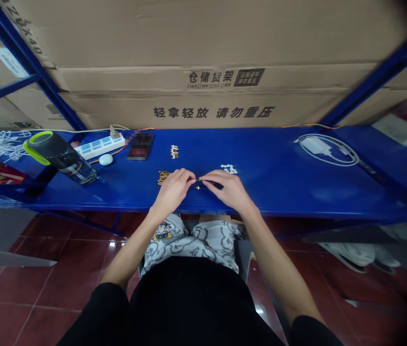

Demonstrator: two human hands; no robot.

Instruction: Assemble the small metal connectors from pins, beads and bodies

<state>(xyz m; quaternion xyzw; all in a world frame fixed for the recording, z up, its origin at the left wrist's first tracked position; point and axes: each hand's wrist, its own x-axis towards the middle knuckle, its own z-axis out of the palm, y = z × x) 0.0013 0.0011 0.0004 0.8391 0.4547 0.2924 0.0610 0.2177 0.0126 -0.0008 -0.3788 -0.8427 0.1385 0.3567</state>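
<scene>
My left hand [177, 188] and my right hand [227, 186] meet fingertip to fingertip just above the blue shelf top [275, 185]. Both are closed in a pinch on a thin brass-coloured piece [198, 179], too small to name exactly. Below it on the surface lies a tiny white-and-metal part [198, 187]. Several brass-coloured parts [163, 177] lie beside my left hand, partly covered by it. Beyond my right hand are several small white pieces [229, 168]. Farther back sits a cluster of white-and-brass parts [174, 152].
A dark bottle [68, 161] leans at the left near a white power strip [100, 145], a round white object [105, 159] and a blurred dark box [140, 146]. A white charger with coiled cable [318, 146] lies right. Cardboard boxes [203, 43] stand behind; blue posts [372, 81] flank the shelf.
</scene>
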